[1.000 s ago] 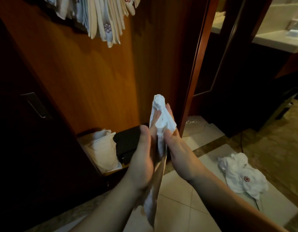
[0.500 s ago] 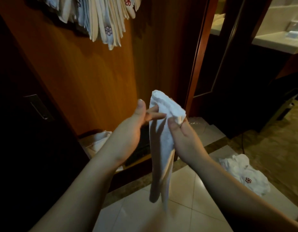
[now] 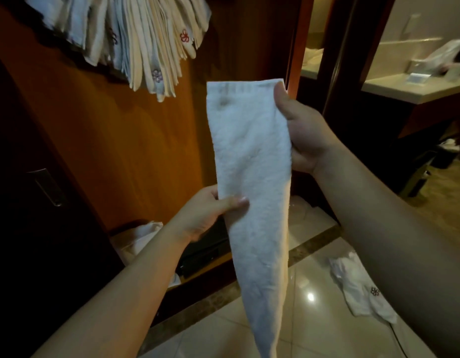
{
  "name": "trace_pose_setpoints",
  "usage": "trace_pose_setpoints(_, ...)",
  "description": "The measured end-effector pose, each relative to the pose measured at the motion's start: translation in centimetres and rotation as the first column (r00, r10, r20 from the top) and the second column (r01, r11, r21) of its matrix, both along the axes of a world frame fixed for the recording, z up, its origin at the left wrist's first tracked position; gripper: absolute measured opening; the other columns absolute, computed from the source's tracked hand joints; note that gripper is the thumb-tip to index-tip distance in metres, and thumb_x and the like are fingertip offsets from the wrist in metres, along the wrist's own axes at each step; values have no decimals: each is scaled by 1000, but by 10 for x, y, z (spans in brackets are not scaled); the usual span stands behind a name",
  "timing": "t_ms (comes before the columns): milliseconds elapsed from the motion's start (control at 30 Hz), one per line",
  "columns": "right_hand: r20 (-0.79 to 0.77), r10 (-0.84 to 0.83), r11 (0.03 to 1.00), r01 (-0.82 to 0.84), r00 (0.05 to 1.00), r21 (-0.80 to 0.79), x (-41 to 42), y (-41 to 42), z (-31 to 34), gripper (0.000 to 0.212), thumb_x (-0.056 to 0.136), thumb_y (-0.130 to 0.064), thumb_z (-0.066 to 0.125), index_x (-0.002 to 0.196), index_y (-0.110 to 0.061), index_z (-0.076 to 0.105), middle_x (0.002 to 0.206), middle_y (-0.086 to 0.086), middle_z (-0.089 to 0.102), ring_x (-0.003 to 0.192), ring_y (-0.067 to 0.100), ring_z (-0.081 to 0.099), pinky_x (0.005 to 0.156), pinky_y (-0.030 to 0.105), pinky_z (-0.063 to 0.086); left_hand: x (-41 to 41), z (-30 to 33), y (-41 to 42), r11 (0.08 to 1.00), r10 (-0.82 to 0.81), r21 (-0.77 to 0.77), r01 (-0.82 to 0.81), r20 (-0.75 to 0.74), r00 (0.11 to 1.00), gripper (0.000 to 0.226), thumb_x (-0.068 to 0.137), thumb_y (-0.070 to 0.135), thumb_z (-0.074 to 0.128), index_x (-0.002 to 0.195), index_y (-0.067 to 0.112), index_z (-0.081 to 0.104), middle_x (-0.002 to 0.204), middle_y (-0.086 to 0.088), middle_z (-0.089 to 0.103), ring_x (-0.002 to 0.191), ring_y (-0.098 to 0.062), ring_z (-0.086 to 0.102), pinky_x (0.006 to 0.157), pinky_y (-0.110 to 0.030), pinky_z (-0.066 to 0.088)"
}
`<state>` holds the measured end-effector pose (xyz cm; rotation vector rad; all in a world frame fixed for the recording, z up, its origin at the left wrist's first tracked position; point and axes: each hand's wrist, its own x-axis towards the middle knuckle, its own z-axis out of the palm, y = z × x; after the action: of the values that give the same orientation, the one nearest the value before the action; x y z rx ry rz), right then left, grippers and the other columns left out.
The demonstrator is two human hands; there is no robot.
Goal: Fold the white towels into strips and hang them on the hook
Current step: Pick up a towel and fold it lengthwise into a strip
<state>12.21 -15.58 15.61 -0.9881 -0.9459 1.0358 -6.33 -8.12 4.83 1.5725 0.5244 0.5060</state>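
Two hands hold one white towel (image 3: 252, 182) upright in front of a wooden wall (image 3: 120, 140), already folded into a long strip that narrows toward its low, near end. The right hand (image 3: 303, 133) grips the strip's top right corner, thumb pressed on the front face and the fingers hidden behind the cloth. The left hand (image 3: 205, 215) pinches the left edge about halfway down, thumb (image 3: 236, 201) on the front, the other fingers behind. Up and to the left, a thick bunch of hung towels (image 3: 136, 40) fans down the wall; the hook itself is hidden above them. A crumpled towel (image 3: 360, 290) with a red emblem lies on the tiled floor (image 3: 314, 319) to the right, well apart from the hands, and more white cloth (image 3: 138, 236) sits low against the wall on the left. The step in hand looks like tidying the strip before hanging. To do it well, I would keep the top grip firm so the layers stay aligned, slide the left pinch down the edge to flatten any bulge, and check that both long edges run straight. The top edge looks fairly square, which should help it seat evenly. Lifting toward the bunch, the strip should stay taut, since slack cloth is likely to unfold.
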Motion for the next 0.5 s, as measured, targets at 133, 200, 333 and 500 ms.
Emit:
trace_pose_setpoints(133,-116,-26,999,22,993,-33,25,11,-6,66,101,-63,38,147,-17,52,146,17,56,133,40,54,95,47,56,10,22,-13,999,8,-39,-5,64,998,32,74,37,80,102,21,78,112,1,76,103,-14,72,73,-16,56)
trace_pose_setpoints(200,-169,-91,995,81,981,-62,35,16,-29,81,96,-73,34,150,-15,46,150,21,49,138,43,47,96,47,54,16,33,-18,995,51,-86,-44,89,995,37,77,31,79,109,14,74,111,-4,76,102,-21,73,77,-25,59)
trace_pose_setpoints(333,-402,218,958,-275,889,-87,27,11,-95,90,78,-88,46,132,-20,68,139,16,62,130,35,58,104,49,50,26,54,-17,972,225,-83,-219,73,972,22,85,26,75,105,16,72,100,-4,78,94,-23,75,85,-40,60)
trace_pose_setpoints(500,-410,334,875,-441,849,-201,5,6,-139,93,41,-63,96,120,-17,76,126,15,70,115,31,68,90,47,58,28,74,3,881,472,10,-472,20,881,17,86,33,76,98,26,67,93,2,75,88,-21,73,77,-40,58)
